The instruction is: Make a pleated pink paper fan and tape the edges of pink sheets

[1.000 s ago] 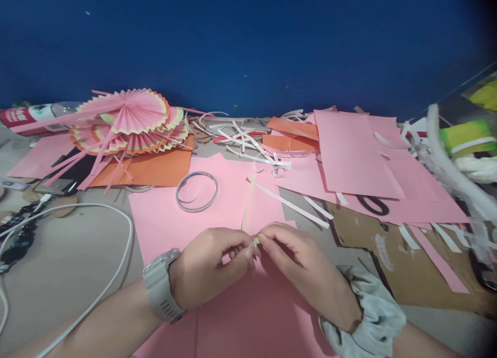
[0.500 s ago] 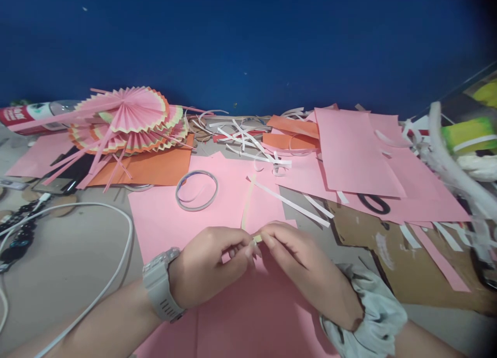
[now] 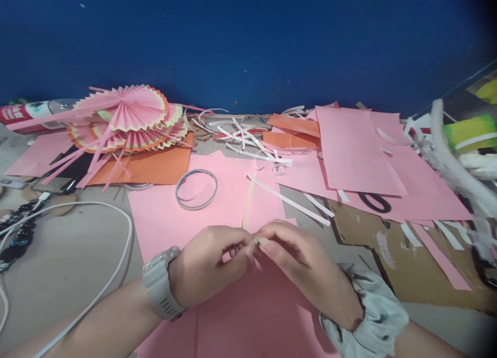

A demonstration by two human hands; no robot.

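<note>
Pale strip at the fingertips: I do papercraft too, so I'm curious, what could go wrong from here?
The thin pale strip, pinched between the left hand and right hand, might crease or tear if the two pull unevenly. The white cable, which crosses the left forearm in this view, could snag if that arm moves.

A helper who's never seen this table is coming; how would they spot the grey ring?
Find the pink paper beneath the left hand. The grey ring lies on it, just beyond that hand. Unlike the white strips to its right, it forms a closed circle.
</note>
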